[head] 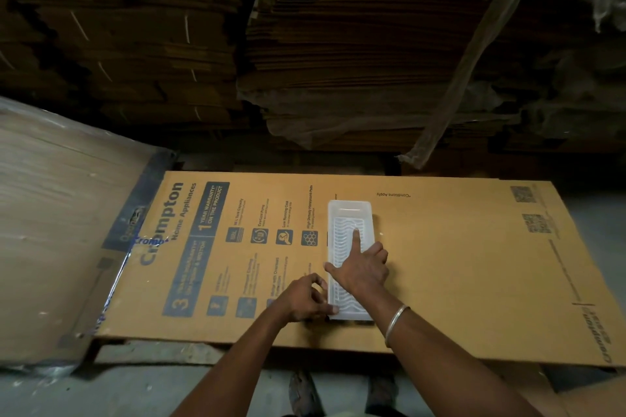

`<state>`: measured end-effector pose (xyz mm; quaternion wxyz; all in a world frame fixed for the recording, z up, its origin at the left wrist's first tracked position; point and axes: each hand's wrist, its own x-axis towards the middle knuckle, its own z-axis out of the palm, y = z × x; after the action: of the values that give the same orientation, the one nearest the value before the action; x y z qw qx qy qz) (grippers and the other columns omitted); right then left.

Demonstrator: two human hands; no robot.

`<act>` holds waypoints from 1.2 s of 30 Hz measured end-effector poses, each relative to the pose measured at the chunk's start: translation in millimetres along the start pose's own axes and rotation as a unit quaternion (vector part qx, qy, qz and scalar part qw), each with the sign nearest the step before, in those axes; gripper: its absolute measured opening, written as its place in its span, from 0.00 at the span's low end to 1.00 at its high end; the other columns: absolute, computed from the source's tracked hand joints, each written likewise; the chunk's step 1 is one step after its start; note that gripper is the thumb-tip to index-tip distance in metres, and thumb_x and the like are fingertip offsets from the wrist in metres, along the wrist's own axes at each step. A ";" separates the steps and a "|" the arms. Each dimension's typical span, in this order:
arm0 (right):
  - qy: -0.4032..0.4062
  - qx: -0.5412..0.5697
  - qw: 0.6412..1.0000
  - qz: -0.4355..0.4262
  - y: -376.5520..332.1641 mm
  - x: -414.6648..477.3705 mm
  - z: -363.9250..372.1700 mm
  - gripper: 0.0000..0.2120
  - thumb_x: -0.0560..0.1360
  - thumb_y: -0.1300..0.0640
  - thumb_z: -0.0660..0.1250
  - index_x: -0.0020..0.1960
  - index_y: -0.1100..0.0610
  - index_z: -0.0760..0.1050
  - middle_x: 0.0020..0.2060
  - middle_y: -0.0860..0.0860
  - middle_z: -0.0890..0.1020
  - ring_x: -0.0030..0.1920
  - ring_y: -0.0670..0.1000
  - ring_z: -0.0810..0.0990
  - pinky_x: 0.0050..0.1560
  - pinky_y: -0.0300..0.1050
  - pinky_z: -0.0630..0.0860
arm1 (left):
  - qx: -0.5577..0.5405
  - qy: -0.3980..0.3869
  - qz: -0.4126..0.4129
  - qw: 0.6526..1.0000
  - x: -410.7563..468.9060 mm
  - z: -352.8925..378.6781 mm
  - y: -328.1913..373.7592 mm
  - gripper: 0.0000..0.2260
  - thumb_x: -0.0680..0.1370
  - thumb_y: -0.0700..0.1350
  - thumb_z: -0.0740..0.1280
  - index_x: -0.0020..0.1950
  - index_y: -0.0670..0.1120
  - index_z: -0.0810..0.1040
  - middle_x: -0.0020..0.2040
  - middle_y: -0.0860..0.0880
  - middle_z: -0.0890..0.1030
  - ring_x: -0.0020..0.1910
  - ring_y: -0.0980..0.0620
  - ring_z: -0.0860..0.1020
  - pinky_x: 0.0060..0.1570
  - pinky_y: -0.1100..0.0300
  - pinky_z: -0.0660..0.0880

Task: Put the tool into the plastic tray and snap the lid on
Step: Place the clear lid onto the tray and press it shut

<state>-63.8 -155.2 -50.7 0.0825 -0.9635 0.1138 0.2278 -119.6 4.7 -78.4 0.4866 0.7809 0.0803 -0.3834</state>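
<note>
A long translucent white plastic tray (349, 213) lies lengthwise on a flattened cardboard box (457, 264), with a ribbed clear lid on top of it. My right hand (364, 269) rests on the lid, its index finger stretched out and pressing near the lid's middle. My left hand (305, 300) pinches the tray's near left corner with curled fingers. A metal bangle sits on my right wrist. I cannot make out the tool; whatever is inside the tray is hidden by the lid and my hands.
The printed cardboard sheet covers a low platform. A plastic-wrapped board stack (50, 213) lies at the left. Tall stacks of flattened cartons (338, 61) rise right behind the platform. Concrete floor (135, 389) and my feet show at the bottom.
</note>
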 end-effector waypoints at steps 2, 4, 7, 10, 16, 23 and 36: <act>0.001 -0.003 1.000 -0.001 -0.2 -0.6 0.4 0.56 0.66 0.21 0.62 0.82 0.44 0.41 0.63 0.60 0.64 0.60 0.59 0.66 0.50 0.50 0.74 | 0.005 -0.009 -0.001 1.000 -3.2 -0.8 1.3 0.27 0.63 0.53 0.85 0.53 0.50 0.73 0.41 0.47 0.86 0.34 0.53 0.81 0.41 0.53 0.79; 0.001 -0.005 1.000 -0.003 0.8 -1.7 1.0 0.56 0.66 0.21 0.62 0.82 0.45 0.41 0.64 0.60 0.64 0.61 0.59 0.66 0.50 0.50 0.74 | 0.026 -0.018 -0.001 0.999 -6.2 -0.5 3.2 0.26 0.66 0.51 0.83 0.55 0.51 0.72 0.45 0.43 0.88 0.32 0.56 0.80 0.40 0.56 0.77; 0.007 -0.013 1.000 -0.010 2.7 -2.0 3.4 0.57 0.66 0.21 0.62 0.83 0.45 0.39 0.65 0.61 0.63 0.61 0.59 0.67 0.52 0.50 0.75 | 0.046 -0.026 -0.004 0.999 -7.4 1.4 5.1 0.25 0.69 0.50 0.82 0.59 0.50 0.72 0.47 0.44 0.89 0.37 0.55 0.81 0.43 0.56 0.77; 0.003 -0.017 1.000 -0.015 5.3 1.1 5.8 0.58 0.66 0.20 0.62 0.82 0.46 0.38 0.67 0.61 0.63 0.62 0.59 0.67 0.55 0.50 0.75 | 0.063 -0.030 -0.007 0.998 -6.6 3.0 7.9 0.25 0.70 0.49 0.81 0.61 0.49 0.72 0.45 0.50 0.86 0.40 0.54 0.81 0.46 0.56 0.76; 0.001 -0.014 0.998 -0.058 6.2 17.8 -8.6 0.36 0.81 0.38 0.58 0.82 0.51 0.49 0.74 0.64 0.60 0.70 0.62 0.65 0.62 0.57 0.75 | 0.131 -0.003 0.002 0.991 -6.3 2.1 14.1 0.28 0.70 0.50 0.81 0.64 0.48 0.73 0.53 0.45 0.87 0.46 0.51 0.83 0.50 0.52 0.79; -0.022 -0.062 0.981 -0.180 21.4 68.0 -52.0 0.51 0.75 0.51 0.75 0.83 0.62 0.44 0.83 0.58 0.43 0.83 0.57 0.45 0.82 0.53 0.53 | 0.152 0.018 -0.024 0.988 -4.9 7.6 21.9 0.38 0.67 0.45 0.83 0.73 0.48 0.70 0.55 0.45 0.86 0.53 0.45 0.85 0.54 0.48 0.83; -0.066 -0.044 0.974 -0.210 30.4 98.4 -59.3 0.61 0.67 0.46 0.82 0.83 0.61 0.43 0.84 0.55 0.46 0.83 0.54 0.48 0.81 0.53 0.56 | 0.244 0.019 -0.005 0.970 -3.1 13.9 35.3 0.59 0.72 0.41 0.79 0.82 0.63 0.35 0.55 0.40 0.84 0.45 0.46 0.81 0.51 0.43 0.84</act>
<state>39.0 -214.8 -46.6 0.0938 -0.9513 -0.1067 0.2737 -111.4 -24.1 -54.8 0.2780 0.8828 -0.0027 -0.3787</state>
